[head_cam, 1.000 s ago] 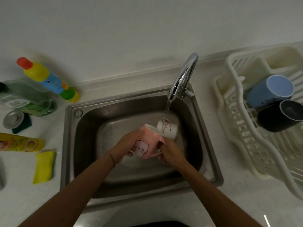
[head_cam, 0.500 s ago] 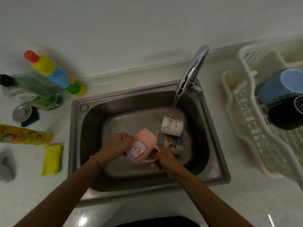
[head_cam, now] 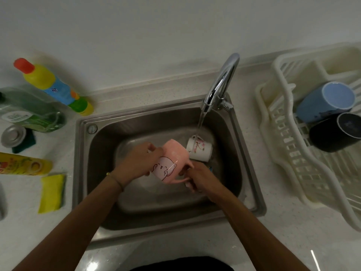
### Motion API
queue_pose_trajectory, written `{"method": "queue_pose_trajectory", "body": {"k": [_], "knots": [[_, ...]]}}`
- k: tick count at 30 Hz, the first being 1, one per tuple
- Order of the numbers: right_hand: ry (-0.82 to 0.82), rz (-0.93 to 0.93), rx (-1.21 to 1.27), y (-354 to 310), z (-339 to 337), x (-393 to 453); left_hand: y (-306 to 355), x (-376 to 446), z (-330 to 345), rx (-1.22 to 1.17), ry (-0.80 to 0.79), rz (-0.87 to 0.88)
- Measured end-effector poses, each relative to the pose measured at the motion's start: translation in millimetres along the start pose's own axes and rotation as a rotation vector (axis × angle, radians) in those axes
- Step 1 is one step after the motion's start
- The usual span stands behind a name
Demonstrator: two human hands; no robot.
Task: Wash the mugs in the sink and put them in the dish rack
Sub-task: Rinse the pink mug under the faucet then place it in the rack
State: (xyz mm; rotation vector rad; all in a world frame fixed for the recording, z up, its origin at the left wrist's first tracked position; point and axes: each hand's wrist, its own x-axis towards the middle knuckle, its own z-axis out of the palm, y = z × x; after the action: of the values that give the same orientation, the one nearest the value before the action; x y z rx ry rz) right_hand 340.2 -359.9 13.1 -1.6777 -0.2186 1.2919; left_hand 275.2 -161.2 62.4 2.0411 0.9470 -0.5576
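Both hands (head_cam: 136, 163) grip tilted pink mug (head_cam: 172, 163) over sink (head_cam: 82, 173).

Both bare forearms reach forward over the sink (head_cam: 84, 173), where the left hand (head_cam: 136, 163), a thin band at its wrist, curls its fingers round the pink mug (head_cam: 172, 161) while the right hand (head_cam: 199, 178) grips the mug's handle from the other side.
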Motion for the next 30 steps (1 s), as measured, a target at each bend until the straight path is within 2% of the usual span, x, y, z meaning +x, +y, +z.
{"method": "queue_pose_trajectory", "body": {"k": [4,11,30], "knots": [[0.142,-0.062,-0.267,-4,-20,3,13,7,19,-0.222,-0.098,-0.075],[0.238,-0.070,-0.604,-6,-41,8,9,17,39,-0.594,-0.248,-0.273],[0.338,-0.075,-0.787,-22,-56,-5,28,25,58,-0.689,-0.318,-0.318]]}}
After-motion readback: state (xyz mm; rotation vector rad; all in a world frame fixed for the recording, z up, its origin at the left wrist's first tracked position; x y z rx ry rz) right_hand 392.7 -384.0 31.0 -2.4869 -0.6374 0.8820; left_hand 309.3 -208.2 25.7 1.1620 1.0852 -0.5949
